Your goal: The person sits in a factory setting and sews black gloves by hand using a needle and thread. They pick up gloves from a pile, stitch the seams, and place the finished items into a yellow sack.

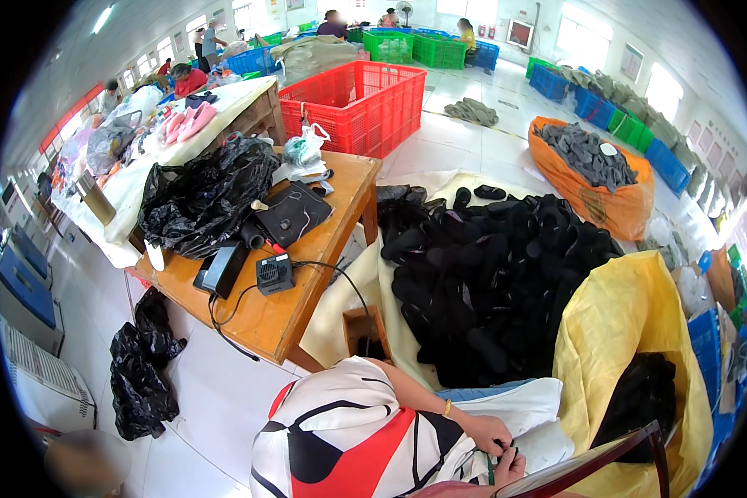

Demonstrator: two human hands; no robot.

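Note:
My left hand (486, 432), below a gold bracelet at the wrist, has its fingers pinched together. Close beside it, my right hand (510, 467) is also closed at the fingertips. Between the two sits a small dark thing (500, 451), too small and too covered to name. White cloth (519, 402) lies beneath and beyond the hands, over something blue. Patterned white, black and red clothing (349, 432) covers my lap and side. Just past the hands rises a large heap of black slippers (490, 282).
A yellow sack (614, 307) with black items stands at right, an orange sack (589, 199) of grey items behind. At left is a wooden table (324, 282) with a black plastic bag (207, 195) and small fan-like device (275, 274). A red crate (357, 108) stands beyond; people work farther back.

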